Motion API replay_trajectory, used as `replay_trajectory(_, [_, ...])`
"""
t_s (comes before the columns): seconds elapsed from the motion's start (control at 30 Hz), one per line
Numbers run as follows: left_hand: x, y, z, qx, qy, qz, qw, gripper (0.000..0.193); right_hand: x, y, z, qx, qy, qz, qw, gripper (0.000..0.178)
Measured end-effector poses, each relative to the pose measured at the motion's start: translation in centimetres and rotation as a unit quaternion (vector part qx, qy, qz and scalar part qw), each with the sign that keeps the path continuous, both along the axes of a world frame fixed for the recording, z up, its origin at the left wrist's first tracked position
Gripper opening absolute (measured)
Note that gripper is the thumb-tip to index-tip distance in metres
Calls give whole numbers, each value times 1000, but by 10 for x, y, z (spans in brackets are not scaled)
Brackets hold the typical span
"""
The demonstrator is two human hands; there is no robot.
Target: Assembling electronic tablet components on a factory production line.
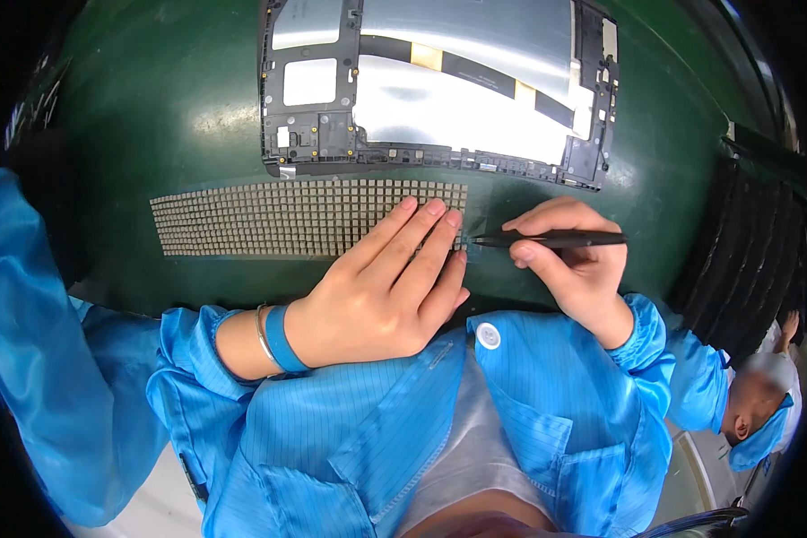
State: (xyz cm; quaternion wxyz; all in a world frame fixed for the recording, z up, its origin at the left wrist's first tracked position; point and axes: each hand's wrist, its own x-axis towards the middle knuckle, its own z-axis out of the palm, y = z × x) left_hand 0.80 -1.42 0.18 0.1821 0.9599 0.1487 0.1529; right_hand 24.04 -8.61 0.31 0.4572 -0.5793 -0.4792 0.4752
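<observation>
Lays left hand palm-down on sheet of small grey blocks, fingers extended, clamped on nothing visible. Covers part of sheet's right end that way; can't tell block count or gaps underneath. Can't see left palm, only a bit of thumb past index finger. Holds slim black tweezers in right hand, clamped between thumb and fingers, pointing left at sheet's right edge. Can't tell whether touching a block or just beside one; can't make out tip well against bluish film. Has hands apart from each other, close together near that edge.

Find sheet on dark green table, between wearer's chest and big black frame. Lose top of frame past upper edge of view; lose detail on shiny plate to glare.

Wears metal bracelet and blue wristband on left wrist. Note large blue sleeve at far left, cut by dark rim; can't tell whose. Note another person at lower right, head blurred, small and warped near rim. Can't identify black ribbed stuff off table's right side.
</observation>
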Motion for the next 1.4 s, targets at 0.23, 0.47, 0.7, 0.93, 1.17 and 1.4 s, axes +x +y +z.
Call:
replay_trajectory(0.23, [-2, -1, -1, 10, 8, 4, 1000, 29, -5, 3, -5, 5, -22, 26, 999, 18])
replay_trajectory(0.47, [-3, -2, 0, 13, 23, -2, 1000, 33, -10, 7, 6, -89, -31, 20, 995, 16])
replay_trajectory(0.7, [-1, -2, 1, -31, 17, -13, 999, 36, -3, 6, 4, -108, 53, 12, 993, 13])
replay_trajectory(0.93, [-3, -1, -1, -24, 9, -11, 1000, 37, 11, 6, 12, 50, 34, -21, 998, 14])
replay_trajectory(1.17, [-3, -1, -4, -14, 6, -12, 1000, 34, 39, 13, 8, 102, -27, -120, 987, 16])
replay_trajectory(1.4, [-1, -1, -1, -10, 13, -12, 1000, 33, 41, 15, 9, 112, -45, -106, 987, 16])
